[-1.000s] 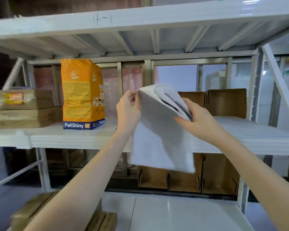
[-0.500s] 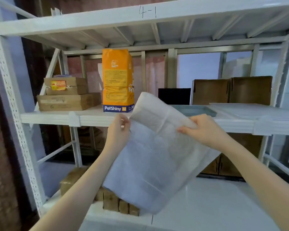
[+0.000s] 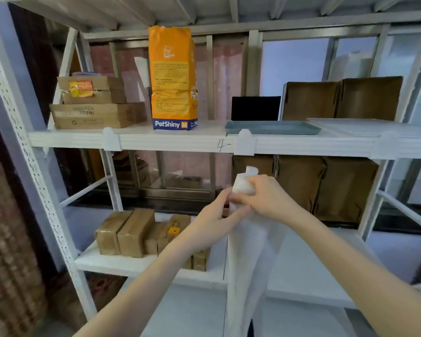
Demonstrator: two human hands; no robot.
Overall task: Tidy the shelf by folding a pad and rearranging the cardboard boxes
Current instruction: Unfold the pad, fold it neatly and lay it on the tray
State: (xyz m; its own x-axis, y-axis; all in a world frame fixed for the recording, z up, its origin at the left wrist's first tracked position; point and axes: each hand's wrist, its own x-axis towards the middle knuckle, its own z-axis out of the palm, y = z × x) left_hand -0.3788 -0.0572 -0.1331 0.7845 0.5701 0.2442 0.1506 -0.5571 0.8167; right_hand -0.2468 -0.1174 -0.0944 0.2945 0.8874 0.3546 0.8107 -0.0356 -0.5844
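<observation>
Only the head view here, so using the orange PetShiny bag [image 3: 172, 79] as the reference point: it stands upright on the middle shelf [image 3: 170, 141] of the white rack. Below and to the right of the bag, out in front of the rack, both hands meet on the white pad [image 3: 249, 251]. The right hand [image 3: 265, 198] has its fingers curled round the bunched top of the pad, and the left hand [image 3: 214, 220] pinches the pad just beneath it, the two hands touching. The rest of the pad hangs straight down from there as a long narrow drape. Left of the bag, on the same shelf, two flat cardboard boxes [image 3: 95, 103] sit stacked, the smaller one on top. Right of the bag there's a flat grey-blue tray [image 3: 272, 127], a black panel [image 3: 255, 108] behind it, and further right upright brown boxes [image 3: 342, 98]. Below the bag, on the lower shelf [image 3: 131, 265], a row of small taped cartons [image 3: 124, 231] stands side by side.
</observation>
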